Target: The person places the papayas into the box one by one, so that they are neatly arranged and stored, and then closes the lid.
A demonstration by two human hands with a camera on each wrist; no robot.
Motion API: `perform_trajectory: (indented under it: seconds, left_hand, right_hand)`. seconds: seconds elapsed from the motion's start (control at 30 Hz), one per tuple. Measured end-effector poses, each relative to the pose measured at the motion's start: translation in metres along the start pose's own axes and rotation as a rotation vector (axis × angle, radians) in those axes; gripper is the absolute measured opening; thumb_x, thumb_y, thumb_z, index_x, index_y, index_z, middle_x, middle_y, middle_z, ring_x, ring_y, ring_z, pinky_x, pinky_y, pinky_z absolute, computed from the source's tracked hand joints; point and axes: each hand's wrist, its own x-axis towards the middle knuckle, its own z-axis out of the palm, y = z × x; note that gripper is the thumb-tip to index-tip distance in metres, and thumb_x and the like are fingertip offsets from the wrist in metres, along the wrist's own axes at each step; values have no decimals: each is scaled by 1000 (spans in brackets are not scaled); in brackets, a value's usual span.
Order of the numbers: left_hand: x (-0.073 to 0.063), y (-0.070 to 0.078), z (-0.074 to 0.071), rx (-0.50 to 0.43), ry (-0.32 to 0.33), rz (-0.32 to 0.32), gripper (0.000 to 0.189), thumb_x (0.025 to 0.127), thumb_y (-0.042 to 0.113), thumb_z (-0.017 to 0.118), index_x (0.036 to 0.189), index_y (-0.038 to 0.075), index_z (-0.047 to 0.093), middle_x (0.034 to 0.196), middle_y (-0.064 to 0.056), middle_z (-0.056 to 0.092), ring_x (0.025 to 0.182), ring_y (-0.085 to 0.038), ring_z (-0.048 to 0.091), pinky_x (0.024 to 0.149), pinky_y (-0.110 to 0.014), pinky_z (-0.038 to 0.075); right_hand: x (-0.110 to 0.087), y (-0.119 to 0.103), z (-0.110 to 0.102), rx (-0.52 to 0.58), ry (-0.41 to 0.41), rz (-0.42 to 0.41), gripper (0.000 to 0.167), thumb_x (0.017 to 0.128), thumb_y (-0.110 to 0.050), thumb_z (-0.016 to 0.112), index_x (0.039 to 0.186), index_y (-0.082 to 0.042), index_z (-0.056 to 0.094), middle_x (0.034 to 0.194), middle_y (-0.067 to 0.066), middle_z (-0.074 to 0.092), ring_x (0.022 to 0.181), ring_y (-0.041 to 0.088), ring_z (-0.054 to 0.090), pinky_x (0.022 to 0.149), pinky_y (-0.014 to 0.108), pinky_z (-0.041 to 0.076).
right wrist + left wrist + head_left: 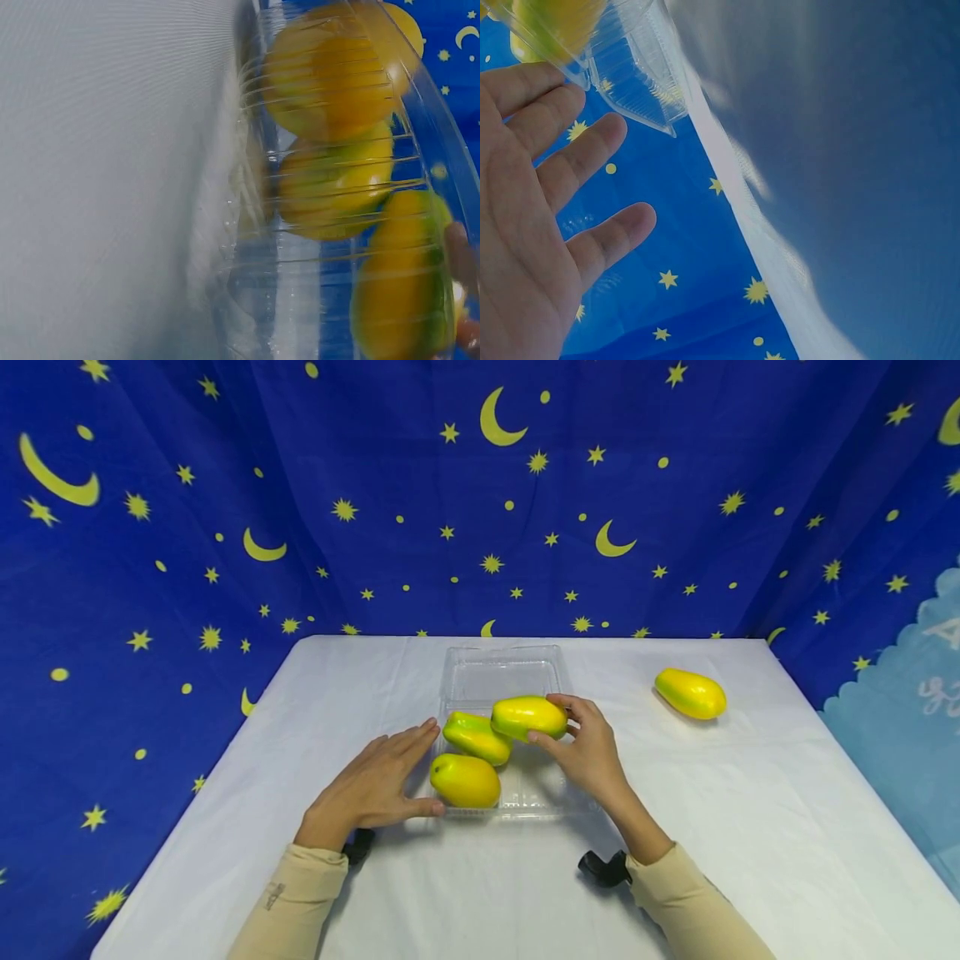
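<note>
My right hand (588, 747) holds a yellow-green papaya (528, 717) by its right end, thumb in front and fingers behind. That fruit is over the clear plastic clamshell box (532, 793), its left end overlapping another papaya (477, 738) in the box. Nearest me in the box's left part lies a third, rounder yellow fruit (465, 781). My left hand (375, 777) is at the box's left side with fingers straight and spread, thumb by the front corner. In the left wrist view its fingertips (570, 97) are close to the clear wall. The right wrist view shows the fruits through the box wall.
Another yellow papaya (691, 693) lies by itself on the right side of the white-covered table (750, 827). The box's lid (501, 677) lies folded back away from me. Behind the table hangs a blue cloth (420, 460) with moons and stars.
</note>
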Motion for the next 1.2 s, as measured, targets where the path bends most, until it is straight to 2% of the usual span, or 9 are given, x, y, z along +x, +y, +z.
perform_trajectory:
  seconds: [0.2,0.33,0.57,0.73,0.93,1.2]
  left_hand:
    - [0,0,1,-5,4,-1,111,80,80,59,162,18,19,169,1,18,153,-28,28,122,-57,26]
    - [-1,0,1,-4,-2,-3,111,80,81,59,162,18,18,169,2,17,153,-27,27,123,-57,25]
    - [-1,1,0,-8,-8,-3,111,80,81,58,162,18,18,169,2,17,153,-28,27,123,-57,25]
    - [-1,0,0,-1,-9,-6,111,80,81,58,162,18,17,169,2,17,153,-29,28,123,-57,25]
    - [-1,0,-1,2,-16,-11,111,80,81,58,162,19,17,169,3,16,153,-28,27,123,-57,25]
    - [0,0,-1,6,-12,-6,111,80,81,58,162,18,18,169,2,17,153,-28,28,122,-57,26]
  right_hand:
    - [0,4,3,-77,17,-86,69,77,-25,89,135,-5,57,135,16,58,121,32,58,100,47,55]
    - [0,7,3,-151,24,-147,71,78,-27,88,136,-4,56,133,16,60,121,32,59,104,48,51]
    - [-1,8,0,-255,-33,-170,70,79,-34,86,137,-8,57,131,17,57,120,34,58,105,52,49]
    - [-1,9,0,-274,-42,-179,66,80,-34,86,133,-6,59,131,16,59,121,34,59,105,52,49]
    - [1,12,-1,-270,-60,-184,51,82,-29,84,124,-7,66,119,10,68,111,27,65,99,46,53]
    - [2,14,-2,-260,-79,-201,49,83,-27,84,124,-7,67,120,9,68,114,27,64,103,46,52]
